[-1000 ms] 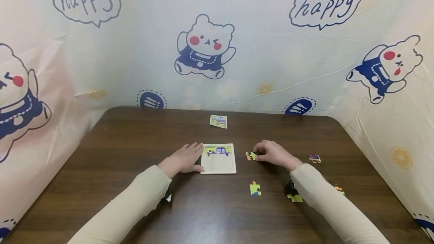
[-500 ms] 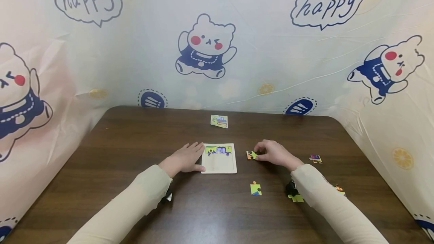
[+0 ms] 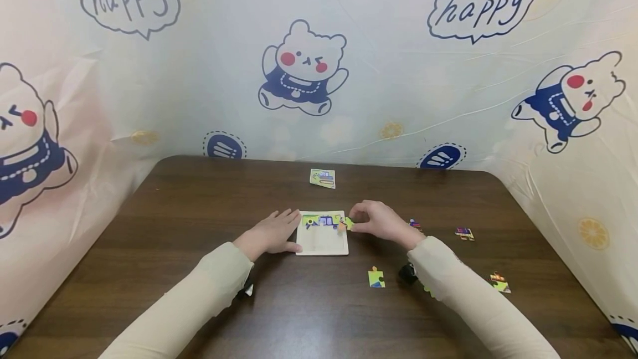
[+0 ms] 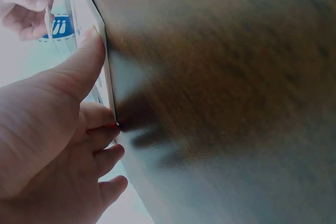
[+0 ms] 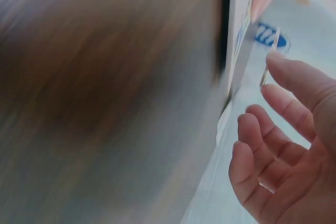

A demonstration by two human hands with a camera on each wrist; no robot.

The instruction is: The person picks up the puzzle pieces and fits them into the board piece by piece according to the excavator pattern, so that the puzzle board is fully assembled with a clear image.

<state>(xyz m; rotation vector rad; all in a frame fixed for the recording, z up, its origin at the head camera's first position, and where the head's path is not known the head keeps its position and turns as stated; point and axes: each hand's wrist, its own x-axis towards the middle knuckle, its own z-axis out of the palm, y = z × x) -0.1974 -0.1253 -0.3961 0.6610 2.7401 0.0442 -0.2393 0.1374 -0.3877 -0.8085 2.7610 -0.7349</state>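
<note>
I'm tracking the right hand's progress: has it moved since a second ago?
Yes. The right hand, pinching a puzzle piece, has moved left to the right edge of the puzzle tray.

Dark brown wood-grain table (image 3: 199, 209); white puzzle tray (image 3: 321, 247); green-and-orange puzzle piece (image 3: 345, 224)

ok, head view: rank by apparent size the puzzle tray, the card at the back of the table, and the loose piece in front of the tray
1. Puzzle tray, clearly largest.
2. Card at the back; it lies farther from the camera, so its true size may be understated.
3. Loose piece, slightly smaller than the card, though it looks close; the order of these two is unsure.
</note>
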